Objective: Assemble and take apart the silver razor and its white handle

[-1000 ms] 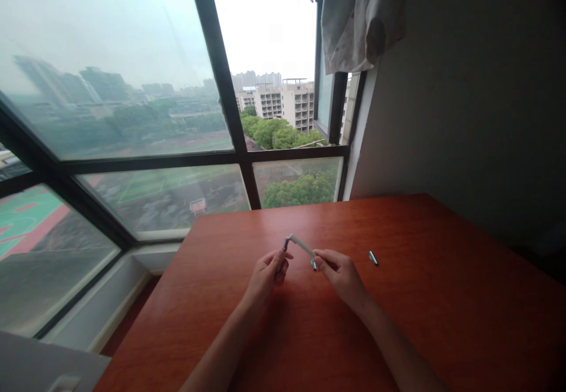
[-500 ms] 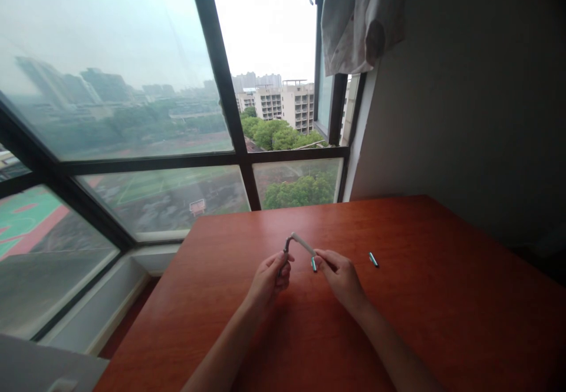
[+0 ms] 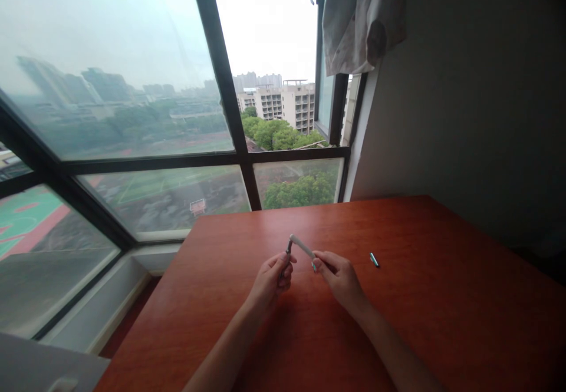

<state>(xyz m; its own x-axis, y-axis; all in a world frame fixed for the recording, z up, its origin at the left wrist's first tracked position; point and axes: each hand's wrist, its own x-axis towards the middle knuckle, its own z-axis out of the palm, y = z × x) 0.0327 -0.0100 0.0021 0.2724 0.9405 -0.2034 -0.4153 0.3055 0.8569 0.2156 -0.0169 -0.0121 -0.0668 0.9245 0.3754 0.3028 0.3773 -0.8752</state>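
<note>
Head view: left hand point(image 3: 269, 277) curls snugly round a dark, slim, metallic-looking tool point(image 3: 289, 247); right hand point(image 3: 339, 274) pinches a pale, narrow rod point(image 3: 302, 246), presumably steadying their meeting ends.

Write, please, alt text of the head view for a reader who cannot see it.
A person's left grip holds a dark slim piece and the right grip a pale rod, their far ends meeting at an angle above a reddish table. A small shiny piece lies to the right; windows overlook trees and buildings.
</note>
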